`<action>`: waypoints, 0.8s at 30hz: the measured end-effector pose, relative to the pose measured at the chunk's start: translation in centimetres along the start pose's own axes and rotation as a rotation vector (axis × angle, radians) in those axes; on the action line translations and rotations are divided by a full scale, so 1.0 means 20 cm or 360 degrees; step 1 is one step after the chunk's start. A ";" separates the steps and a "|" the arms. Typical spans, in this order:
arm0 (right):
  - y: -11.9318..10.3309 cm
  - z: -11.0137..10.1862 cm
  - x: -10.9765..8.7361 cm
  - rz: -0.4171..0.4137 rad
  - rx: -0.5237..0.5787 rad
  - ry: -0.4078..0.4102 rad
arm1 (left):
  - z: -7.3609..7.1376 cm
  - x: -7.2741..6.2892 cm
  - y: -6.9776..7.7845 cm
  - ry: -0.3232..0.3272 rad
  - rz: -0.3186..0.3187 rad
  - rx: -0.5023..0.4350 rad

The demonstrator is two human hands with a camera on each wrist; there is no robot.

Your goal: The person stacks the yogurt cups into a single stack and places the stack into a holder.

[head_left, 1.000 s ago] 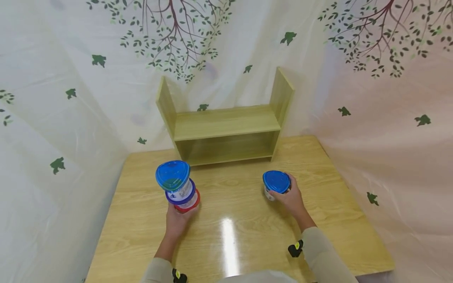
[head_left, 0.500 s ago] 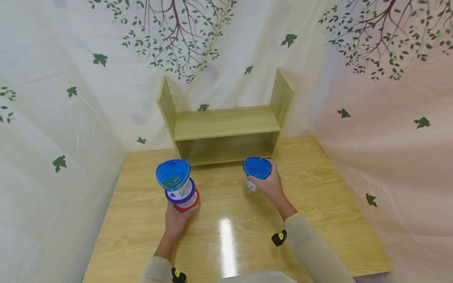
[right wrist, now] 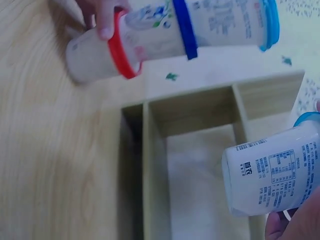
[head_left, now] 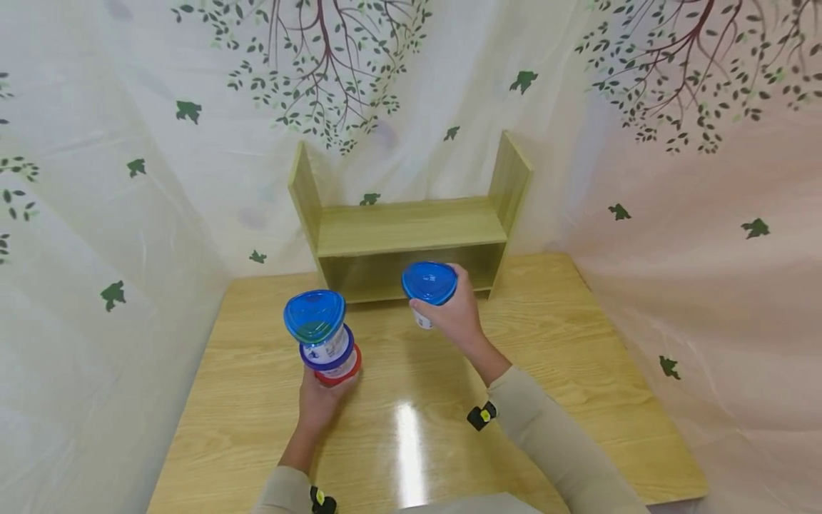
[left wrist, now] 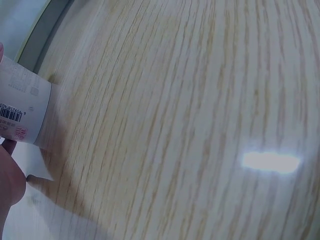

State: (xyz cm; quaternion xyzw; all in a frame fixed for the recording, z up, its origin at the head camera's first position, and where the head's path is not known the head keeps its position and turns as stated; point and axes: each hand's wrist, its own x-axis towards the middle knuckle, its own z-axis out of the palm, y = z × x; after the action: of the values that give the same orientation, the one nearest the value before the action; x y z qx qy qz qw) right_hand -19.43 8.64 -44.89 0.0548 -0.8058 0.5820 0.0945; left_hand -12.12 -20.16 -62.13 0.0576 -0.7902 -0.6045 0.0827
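In the right fingers (head_left: 459,274), a blue-lidded cup (right wrist: 275,175) with 首农 lettering (right wrist: 246,168).

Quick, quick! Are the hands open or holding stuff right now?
Left hand: closed, holding the red-lidded tub, with the middle tub and top tub stacked on it.
Right hand: closed, holding one blue-lidded tub.

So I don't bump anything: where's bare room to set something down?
Bare: the shelf's upper board between the side panels, and the table between right sleeve and right edge. Crowded: before the shelf, left hand holding stacked tubs, right hand a single tub.
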 end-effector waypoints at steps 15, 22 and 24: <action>-0.38 0.17 -0.01 -0.0208 0.0078 -0.0105 | 0.00 0.00 0.01 -0.0004 0.0008 -0.0036; -0.54 0.24 0.00 -0.0268 0.0115 -0.0168 | 0.00 0.01 -0.01 -0.0004 -0.0008 0.0014; -0.58 0.26 0.00 -0.0267 0.0116 -0.0181 | 0.00 0.01 -0.01 -0.0008 -0.0025 0.0022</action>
State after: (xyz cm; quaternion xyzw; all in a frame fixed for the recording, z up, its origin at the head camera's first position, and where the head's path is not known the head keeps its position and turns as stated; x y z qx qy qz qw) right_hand -17.56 -0.06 -35.73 0.1584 -0.7808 0.5968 0.0950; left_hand -12.37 -20.16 -62.29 0.0628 -0.7942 -0.5997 0.0755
